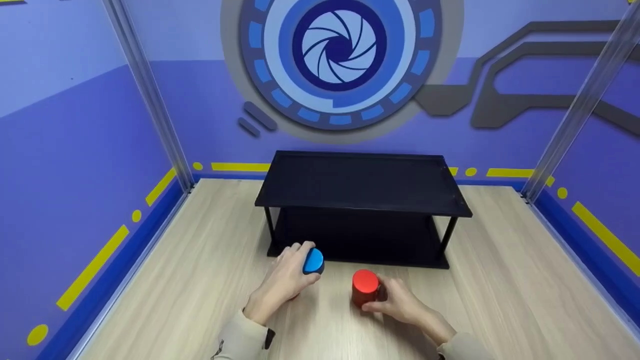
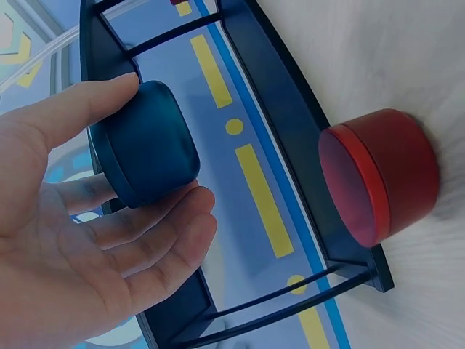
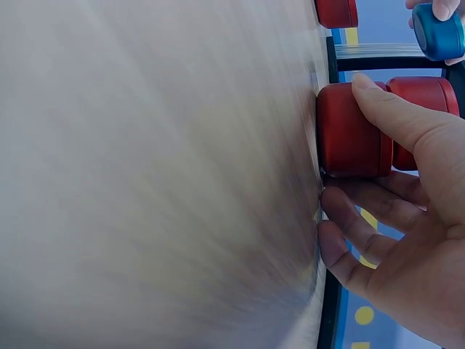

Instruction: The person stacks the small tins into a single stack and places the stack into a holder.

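Note:
My left hand (image 1: 289, 276) holds a blue round tin (image 1: 314, 260) between thumb and fingertips, just in front of the lower left corner of a black two-tier shelf (image 1: 360, 182). In the left wrist view the blue tin (image 2: 145, 142) sits between the thumb above and the fingers (image 2: 160, 233) below. My right hand (image 1: 400, 300) grips a red round tin (image 1: 365, 286) that stands on the wooden table to the right of the blue one. In the right wrist view the thumb (image 3: 396, 116) lies across the red tin (image 3: 352, 131) and the fingers curl beneath it.
Another red tin (image 3: 336, 11) stands on the table under my left hand, mostly hidden in the head view. The wooden table (image 1: 200, 280) is walled in by purple panels, with metal posts (image 1: 150, 95) at the back corners. Both shelf tiers look bare.

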Available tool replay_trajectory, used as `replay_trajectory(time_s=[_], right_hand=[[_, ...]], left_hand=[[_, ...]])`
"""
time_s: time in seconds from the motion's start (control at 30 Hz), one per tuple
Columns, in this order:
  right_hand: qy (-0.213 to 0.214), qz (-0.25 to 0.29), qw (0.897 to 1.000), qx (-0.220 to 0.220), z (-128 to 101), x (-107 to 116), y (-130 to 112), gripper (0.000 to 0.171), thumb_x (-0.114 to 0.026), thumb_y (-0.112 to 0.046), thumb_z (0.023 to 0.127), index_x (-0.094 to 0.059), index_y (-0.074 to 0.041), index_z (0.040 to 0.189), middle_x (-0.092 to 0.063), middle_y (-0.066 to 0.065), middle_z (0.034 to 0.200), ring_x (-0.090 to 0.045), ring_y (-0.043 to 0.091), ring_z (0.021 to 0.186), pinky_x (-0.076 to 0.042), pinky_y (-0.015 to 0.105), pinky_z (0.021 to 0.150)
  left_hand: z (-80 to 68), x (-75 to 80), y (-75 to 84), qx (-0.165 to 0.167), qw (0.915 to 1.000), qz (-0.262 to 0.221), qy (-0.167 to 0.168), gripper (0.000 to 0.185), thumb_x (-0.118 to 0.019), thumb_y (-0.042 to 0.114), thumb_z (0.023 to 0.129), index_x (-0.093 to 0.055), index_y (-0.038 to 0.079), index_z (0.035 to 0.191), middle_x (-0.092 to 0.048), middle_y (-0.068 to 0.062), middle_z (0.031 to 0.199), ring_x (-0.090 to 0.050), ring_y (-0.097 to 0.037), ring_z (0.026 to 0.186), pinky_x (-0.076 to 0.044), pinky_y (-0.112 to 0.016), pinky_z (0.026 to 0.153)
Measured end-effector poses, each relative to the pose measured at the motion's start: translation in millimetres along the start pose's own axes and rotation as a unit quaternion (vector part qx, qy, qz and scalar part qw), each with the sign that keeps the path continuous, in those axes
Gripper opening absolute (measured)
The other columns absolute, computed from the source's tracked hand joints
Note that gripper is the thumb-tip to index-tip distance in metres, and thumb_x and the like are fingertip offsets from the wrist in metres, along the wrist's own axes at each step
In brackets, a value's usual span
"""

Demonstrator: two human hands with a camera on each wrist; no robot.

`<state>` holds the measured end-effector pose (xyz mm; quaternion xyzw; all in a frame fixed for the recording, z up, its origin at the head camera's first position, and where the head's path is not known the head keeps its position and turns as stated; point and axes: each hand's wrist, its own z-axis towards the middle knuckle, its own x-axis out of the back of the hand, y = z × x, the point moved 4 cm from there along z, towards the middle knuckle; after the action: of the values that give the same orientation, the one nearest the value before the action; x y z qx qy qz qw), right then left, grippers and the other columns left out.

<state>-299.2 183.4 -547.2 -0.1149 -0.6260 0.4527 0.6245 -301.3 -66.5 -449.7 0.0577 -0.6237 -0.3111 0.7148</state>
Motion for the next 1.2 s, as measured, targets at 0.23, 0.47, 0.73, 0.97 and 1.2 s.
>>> replay_trajectory(time_s=[0.23, 0.47, 0.73, 0.97, 1.2], right_hand=[[0.001, -0.005, 1.0, -0.003, -0.2, -0.5, 1.2, 0.061, -0.081, -0.036, 0.075, -0.059, 0.001, 0.118, -0.07, 0.003, 0.099, -0.062, 0.01, 0.087, -0.052, 0.029, 0.077], [0.002, -0.01, 1.0, 0.0, -0.2, -0.4, 1.1, 0.058, -0.082, -0.034, 0.074, -0.059, -0.001, 0.116, -0.069, 0.002, 0.093, -0.06, 0.012, 0.079, -0.05, 0.027, 0.069], [0.001, -0.018, 1.0, 0.004, 0.7, -0.3, 0.3, 0.062, -0.081, -0.037, 0.075, -0.059, 0.001, 0.118, -0.07, 0.002, 0.097, -0.06, 0.007, 0.083, -0.051, 0.029, 0.073], [0.003, -0.018, 1.0, 0.003, 0.9, 0.3, -0.1, 0.059, -0.081, -0.036, 0.074, -0.06, -0.001, 0.115, -0.069, 0.001, 0.094, -0.059, 0.007, 0.08, -0.051, 0.028, 0.071], [0.003, -0.003, 1.0, 0.006, -0.1, 0.3, 0.0, 0.056, -0.082, -0.034, 0.074, -0.06, -0.002, 0.115, -0.068, 0.0, 0.09, -0.059, 0.01, 0.076, -0.05, 0.027, 0.066]], left_hand=[[0.7, -2.7, 4.9, -0.007, 0.9999, -0.01, -0.008, 0.059, -0.077, 0.025, 0.08, -0.052, 0.011, 0.131, -0.06, -0.014, 0.117, -0.058, -0.033, 0.106, -0.049, -0.054, 0.086], [1.8, -5.9, 7.8, -0.016, 0.9997, -0.017, -0.01, 0.058, -0.077, 0.023, 0.08, -0.053, 0.009, 0.13, -0.062, -0.015, 0.115, -0.058, -0.033, 0.104, -0.049, -0.051, 0.087], [4.7, -6.1, 13.6, -0.023, 0.9996, -0.012, -0.006, 0.058, -0.077, 0.025, 0.079, -0.053, 0.011, 0.13, -0.062, -0.013, 0.115, -0.058, -0.032, 0.104, -0.049, -0.051, 0.086], [5.8, -5.7, 20.9, -0.027, 0.9995, -0.017, -0.009, 0.058, -0.077, 0.026, 0.08, -0.052, 0.012, 0.131, -0.061, -0.013, 0.116, -0.057, -0.031, 0.105, -0.048, -0.051, 0.089], [6.9, -6.8, 27.3, -0.039, 0.9992, -0.005, -0.007, 0.058, -0.077, 0.028, 0.08, -0.053, 0.012, 0.13, -0.062, -0.011, 0.115, -0.058, -0.028, 0.104, -0.049, -0.047, 0.089]])
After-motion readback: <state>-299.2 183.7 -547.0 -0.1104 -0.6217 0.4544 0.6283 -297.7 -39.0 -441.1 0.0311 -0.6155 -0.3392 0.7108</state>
